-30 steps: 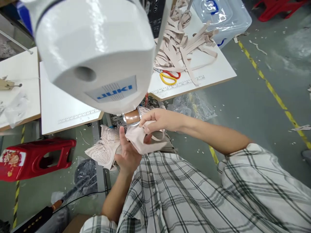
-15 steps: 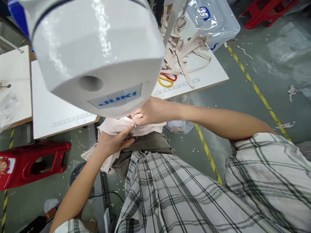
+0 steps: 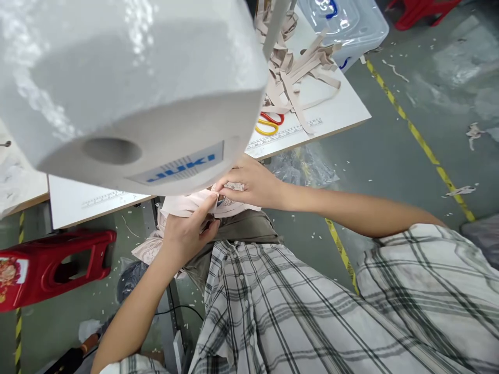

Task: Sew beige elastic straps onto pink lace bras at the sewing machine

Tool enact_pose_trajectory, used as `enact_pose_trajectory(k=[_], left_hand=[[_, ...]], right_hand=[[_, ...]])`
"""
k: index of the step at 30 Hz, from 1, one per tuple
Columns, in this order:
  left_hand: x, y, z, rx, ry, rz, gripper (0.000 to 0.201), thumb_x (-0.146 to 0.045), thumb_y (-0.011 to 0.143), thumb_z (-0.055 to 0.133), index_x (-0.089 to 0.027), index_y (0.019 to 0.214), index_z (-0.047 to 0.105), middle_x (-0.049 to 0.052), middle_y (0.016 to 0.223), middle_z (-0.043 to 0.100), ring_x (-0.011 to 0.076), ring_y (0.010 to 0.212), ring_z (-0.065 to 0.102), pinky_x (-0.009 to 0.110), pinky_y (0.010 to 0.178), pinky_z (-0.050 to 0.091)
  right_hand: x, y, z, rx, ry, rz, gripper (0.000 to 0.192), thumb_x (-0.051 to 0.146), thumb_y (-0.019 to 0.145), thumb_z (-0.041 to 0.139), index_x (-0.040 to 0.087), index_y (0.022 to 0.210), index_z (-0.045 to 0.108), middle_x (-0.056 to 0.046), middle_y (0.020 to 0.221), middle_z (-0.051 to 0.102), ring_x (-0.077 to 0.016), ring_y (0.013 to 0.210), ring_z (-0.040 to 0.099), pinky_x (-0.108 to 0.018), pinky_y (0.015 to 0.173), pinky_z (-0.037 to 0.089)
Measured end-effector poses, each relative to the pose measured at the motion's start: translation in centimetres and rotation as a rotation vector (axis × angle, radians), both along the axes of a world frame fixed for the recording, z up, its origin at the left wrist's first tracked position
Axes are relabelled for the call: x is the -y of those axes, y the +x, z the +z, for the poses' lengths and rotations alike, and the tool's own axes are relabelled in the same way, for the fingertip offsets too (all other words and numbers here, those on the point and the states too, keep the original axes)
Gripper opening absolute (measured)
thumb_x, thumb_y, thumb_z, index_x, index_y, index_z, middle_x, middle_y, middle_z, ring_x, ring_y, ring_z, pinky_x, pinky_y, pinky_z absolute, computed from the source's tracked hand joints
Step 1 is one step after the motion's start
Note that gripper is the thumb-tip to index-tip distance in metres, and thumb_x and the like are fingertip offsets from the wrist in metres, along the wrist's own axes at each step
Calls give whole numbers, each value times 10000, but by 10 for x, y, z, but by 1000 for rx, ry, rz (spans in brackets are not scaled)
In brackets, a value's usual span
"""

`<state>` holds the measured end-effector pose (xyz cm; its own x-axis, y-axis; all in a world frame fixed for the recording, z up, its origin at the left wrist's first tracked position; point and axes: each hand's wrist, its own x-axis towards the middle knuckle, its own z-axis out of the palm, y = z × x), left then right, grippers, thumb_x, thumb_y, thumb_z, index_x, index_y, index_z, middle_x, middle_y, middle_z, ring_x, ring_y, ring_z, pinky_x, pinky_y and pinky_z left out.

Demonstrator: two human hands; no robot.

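A pale pink piece of fabric with lace parts [image 3: 183,204] lies over my lap at the table's front edge, its lacy end hanging down on the left. My left hand [image 3: 185,234] is closed on the fabric, index finger stretched along its edge. Touching the same spot from the right, my right hand [image 3: 255,182] pinches the fabric between thumb and fingers. Just above both hands looms the white head of a JUKI sewing machine [image 3: 163,104]. It hides the needle area and some of the fabric.
Loose beige fabric strips [image 3: 290,78] and red-and-yellow-handled scissors [image 3: 267,127] lie on the white table [image 3: 346,106] at right. Behind stands a clear plastic box [image 3: 360,34]. A red stool [image 3: 89,254] is at lower left. Plastic bags and scraps litter the floor.
The machine head looks larger and nearer as my view shifts. My right hand has turned, its fingers now reaching toward the left fingertips in a pinch. The left hand still holds the fabric.
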<state>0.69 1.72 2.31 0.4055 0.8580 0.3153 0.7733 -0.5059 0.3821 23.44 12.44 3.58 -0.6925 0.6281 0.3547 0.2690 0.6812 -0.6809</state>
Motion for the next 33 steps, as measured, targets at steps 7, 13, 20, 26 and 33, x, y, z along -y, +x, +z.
enact_pose_trajectory(k=[7, 13, 20, 26, 33], left_hand=[[-1, 10, 7, -95, 57, 44, 668, -254, 860, 699, -231, 1493, 485, 108, 1133, 756, 284, 1038, 719, 350, 904, 542], [2, 15, 14, -100, 30, 77, 611, -262, 873, 688, -208, 1458, 518, 113, 1117, 763, 281, 1016, 734, 346, 867, 563], [2, -4, 16, -114, -67, -39, 681, -283, 879, 694, -274, 1511, 441, 88, 1214, 737, 268, 1074, 716, 368, 883, 581], [2, 4, 13, -182, 30, 38, 613, -274, 889, 668, -262, 1474, 490, 91, 1132, 756, 269, 998, 732, 368, 832, 586], [15, 34, 16, -142, 1, 243, 520, -258, 914, 636, -194, 1420, 535, 125, 1237, 725, 295, 1116, 695, 396, 945, 544]], right_hand=[[-4, -1, 2, -17, -33, -29, 127, 273, 916, 628, 251, 898, 752, -28, 994, 704, -216, 1033, 590, -382, 938, 435], [8, 5, -18, -113, 336, 17, 203, 200, 979, 517, 254, 1114, 659, -27, 1100, 720, -163, 1069, 631, -358, 951, 487], [4, 3, -14, -97, 584, -32, 176, 111, 917, 580, 242, 1001, 662, 14, 998, 740, -172, 1015, 608, -349, 924, 481], [22, 4, -20, -135, 14, -87, 190, 214, 986, 510, 239, 1102, 659, -38, 962, 632, -160, 884, 591, -329, 799, 498], [-3, -31, -42, -343, -474, -259, 425, 475, 988, 508, 207, 1317, 526, -65, 1053, 623, -159, 809, 590, -316, 781, 540]])
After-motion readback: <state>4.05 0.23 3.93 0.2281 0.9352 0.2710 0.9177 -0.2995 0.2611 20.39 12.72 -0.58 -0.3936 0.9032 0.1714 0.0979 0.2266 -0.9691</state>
